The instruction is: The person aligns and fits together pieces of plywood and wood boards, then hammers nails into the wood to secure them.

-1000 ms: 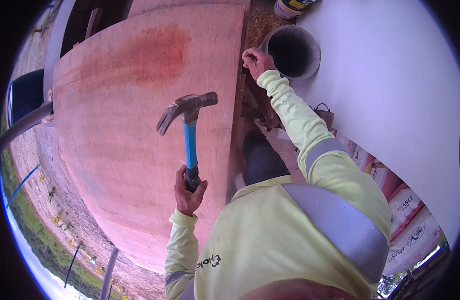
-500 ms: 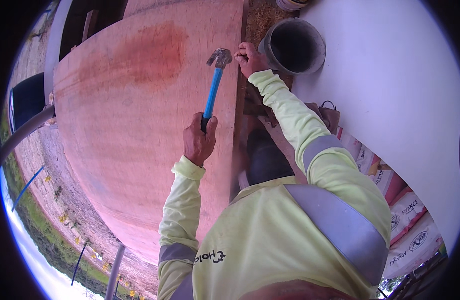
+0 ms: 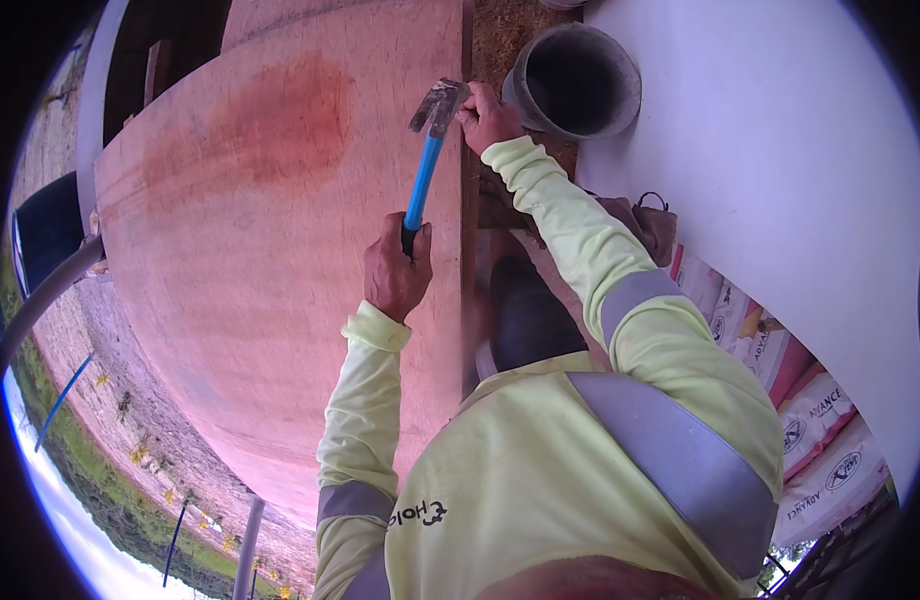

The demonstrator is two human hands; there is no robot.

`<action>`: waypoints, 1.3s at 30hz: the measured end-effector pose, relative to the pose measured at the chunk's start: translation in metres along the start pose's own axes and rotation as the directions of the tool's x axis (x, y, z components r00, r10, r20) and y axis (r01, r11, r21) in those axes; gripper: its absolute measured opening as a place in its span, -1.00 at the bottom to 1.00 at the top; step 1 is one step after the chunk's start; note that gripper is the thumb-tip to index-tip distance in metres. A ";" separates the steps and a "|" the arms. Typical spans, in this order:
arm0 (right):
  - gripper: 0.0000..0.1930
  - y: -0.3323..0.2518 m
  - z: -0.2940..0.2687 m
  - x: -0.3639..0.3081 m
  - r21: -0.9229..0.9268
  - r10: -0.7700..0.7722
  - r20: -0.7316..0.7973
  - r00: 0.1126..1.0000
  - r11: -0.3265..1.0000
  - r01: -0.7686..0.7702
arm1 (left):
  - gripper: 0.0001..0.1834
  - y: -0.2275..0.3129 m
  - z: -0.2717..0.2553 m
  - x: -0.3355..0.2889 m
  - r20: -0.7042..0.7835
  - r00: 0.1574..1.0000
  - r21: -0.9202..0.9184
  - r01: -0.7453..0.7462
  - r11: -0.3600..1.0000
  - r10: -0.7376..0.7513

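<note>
My left hand (image 3: 397, 268) is wrapped round the black grip of a claw hammer (image 3: 423, 185) with a blue handle. The hammer's worn metal head lies right beside the fingertips of my right hand (image 3: 490, 122). Those fingers are pinched together at the edge of a large reddish plywood sheet (image 3: 280, 240), and whatever they hold is hidden or too small to name. A darker red stain marks the upper part of the plywood.
A grey bucket (image 3: 577, 82) stands just right of my right hand, against a white wall (image 3: 760, 150). Stacked bags (image 3: 815, 430) and a brown bag (image 3: 645, 222) sit along that side. On the left a metal pole (image 3: 55, 290) reaches the sheet's edge, with sloping ground beyond.
The hammer head has come up to my right fingertips, closing the small gap between them. The whole view has shifted slightly, moving the plywood and bucket a little left and up.
</note>
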State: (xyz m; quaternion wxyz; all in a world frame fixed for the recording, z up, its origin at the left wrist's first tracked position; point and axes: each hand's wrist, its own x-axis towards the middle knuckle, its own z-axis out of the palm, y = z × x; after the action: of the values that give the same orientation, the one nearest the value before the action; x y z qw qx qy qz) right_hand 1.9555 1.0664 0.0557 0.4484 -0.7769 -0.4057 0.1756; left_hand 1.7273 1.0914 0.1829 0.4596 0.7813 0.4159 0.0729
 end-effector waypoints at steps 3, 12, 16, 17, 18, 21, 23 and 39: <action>-0.68 0.007 0.008 0.001 -0.138 -0.185 -0.098 0.978 0.976 0.171 | -0.79 -0.013 0.000 0.001 -0.013 0.999 0.065 -0.037 0.997 0.038; -0.27 -0.029 0.048 -0.060 -0.053 0.377 -0.243 0.894 0.915 -0.400 | -0.79 0.020 -0.048 0.025 0.061 0.996 0.163 -0.069 0.984 0.060; -0.23 -0.037 0.049 -0.057 0.003 0.484 -0.237 0.842 0.867 -0.498 | -0.77 0.042 -0.068 0.085 0.233 0.947 0.321 -0.290 0.902 0.221; -0.24 -0.034 0.050 -0.058 0.046 0.460 -0.225 0.859 0.885 -0.463 | -0.76 0.053 -0.069 0.098 0.319 0.921 0.399 -0.345 0.850 0.224; -0.25 -0.029 0.048 -0.058 0.082 0.434 -0.219 0.874 0.901 -0.426 | -0.74 0.062 -0.066 0.111 0.404 0.887 0.460 -0.407 0.789 0.222; -0.26 -0.031 0.051 -0.060 0.013 0.471 -0.164 0.867 0.880 -0.476 | -0.77 0.076 -0.056 0.120 0.443 0.878 0.587 -0.436 0.682 0.180; -0.27 -0.034 0.053 -0.060 -0.025 0.495 -0.140 0.857 0.864 -0.503 | -0.77 0.082 -0.051 0.119 0.449 0.888 0.638 -0.394 0.662 0.097; -0.29 -0.018 0.043 -0.060 -0.145 0.495 -0.052 0.867 0.856 -0.497 | -0.77 0.027 -0.059 0.078 0.330 0.929 0.402 -0.300 0.865 0.169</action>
State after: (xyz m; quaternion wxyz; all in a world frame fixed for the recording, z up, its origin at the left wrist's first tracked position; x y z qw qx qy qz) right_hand 1.8833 1.0478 0.0425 0.3295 -0.8884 -0.2013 0.2484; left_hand 1.7639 1.1796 0.2171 0.3109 0.9128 0.2522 -0.0813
